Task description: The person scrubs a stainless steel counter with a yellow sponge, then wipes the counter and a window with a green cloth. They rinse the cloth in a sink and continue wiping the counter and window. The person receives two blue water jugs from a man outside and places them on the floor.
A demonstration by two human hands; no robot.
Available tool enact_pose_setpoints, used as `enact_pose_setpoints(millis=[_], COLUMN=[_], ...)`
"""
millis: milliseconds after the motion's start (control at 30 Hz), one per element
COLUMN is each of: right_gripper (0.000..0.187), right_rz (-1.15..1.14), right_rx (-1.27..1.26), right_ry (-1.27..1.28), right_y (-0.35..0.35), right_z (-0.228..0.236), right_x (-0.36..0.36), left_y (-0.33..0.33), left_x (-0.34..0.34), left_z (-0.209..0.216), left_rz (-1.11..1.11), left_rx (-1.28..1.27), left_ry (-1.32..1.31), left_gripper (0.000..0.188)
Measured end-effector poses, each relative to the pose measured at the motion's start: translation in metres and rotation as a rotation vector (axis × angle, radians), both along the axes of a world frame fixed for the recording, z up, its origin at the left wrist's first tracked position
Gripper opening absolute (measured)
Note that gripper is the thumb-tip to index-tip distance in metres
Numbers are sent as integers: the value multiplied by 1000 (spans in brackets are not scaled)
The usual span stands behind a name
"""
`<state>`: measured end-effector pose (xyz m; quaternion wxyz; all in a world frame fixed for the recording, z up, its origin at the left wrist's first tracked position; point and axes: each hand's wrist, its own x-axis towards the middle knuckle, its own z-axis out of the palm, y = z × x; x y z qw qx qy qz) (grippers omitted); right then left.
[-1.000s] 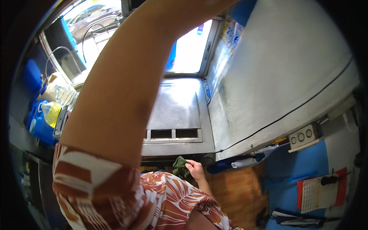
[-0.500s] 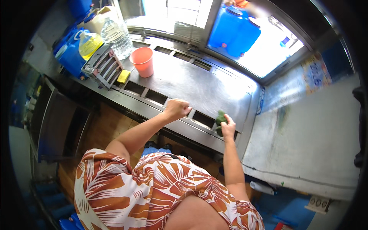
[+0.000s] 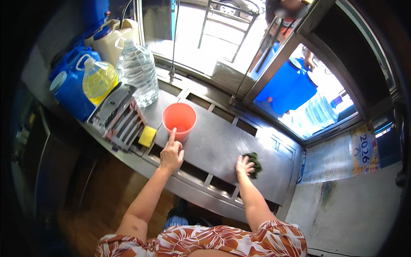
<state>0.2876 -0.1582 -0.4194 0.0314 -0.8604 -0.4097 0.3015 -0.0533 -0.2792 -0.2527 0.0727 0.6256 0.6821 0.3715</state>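
Note:
An orange-pink plastic cup [image 3: 180,118] stands upright on the stainless steel counter [image 3: 205,143], its mouth facing up. My left hand [image 3: 171,156] is at its near side, index finger stretched out to the cup wall and thumb apart; the other fingers are partly curled. To the right, my right hand [image 3: 244,166] lies with fingers spread at a crumpled dark green cloth [image 3: 253,165] on the steel surface. The fingers rest against the cloth's left side rather than wrapping round it. Left of the cup is a yellow sponge [image 3: 147,136].
A metal rack-like object [image 3: 124,120] sits at the counter's left, beside a clear water bottle [image 3: 139,73], a jug of yellow liquid [image 3: 99,81] and blue containers [image 3: 70,92]. Rectangular slots [image 3: 221,186] line both counter edges. Outside the window, a person handles a blue container [image 3: 284,88].
My left hand has gone from a closed fist over the counter's front to the cup, index finger out. The right hand has opened from its grip on the cloth, which now lies further in.

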Motion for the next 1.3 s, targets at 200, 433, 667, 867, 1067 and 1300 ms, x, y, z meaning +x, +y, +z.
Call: enact_pose_setpoints(millis=[200, 433, 667, 867, 1067, 1300], right_gripper=[81, 40, 82, 67, 76, 70], right_rz=[315, 215, 177, 25, 28, 681], right_rx=[-3, 926, 1360, 1226, 1410, 952], right_ry=[824, 472, 212, 344, 266, 843], right_y=[101, 213, 338, 377, 391, 366], right_z=[42, 123, 291, 330, 316, 325], right_x=[-145, -142, -48, -41, -85, -78], left_y=[43, 59, 48, 45, 50, 63], left_x=[-32, -68, -69, -50, -14, 78], left_z=[-5, -12, -6, 7, 16, 20], left_rz=[-135, -16, -54, -52, 83, 140], left_rx=[-58, -34, -143, -185, -93, 210], left_ry=[148, 183, 193, 272, 275, 101], left_gripper=[19, 14, 26, 35, 37, 31])
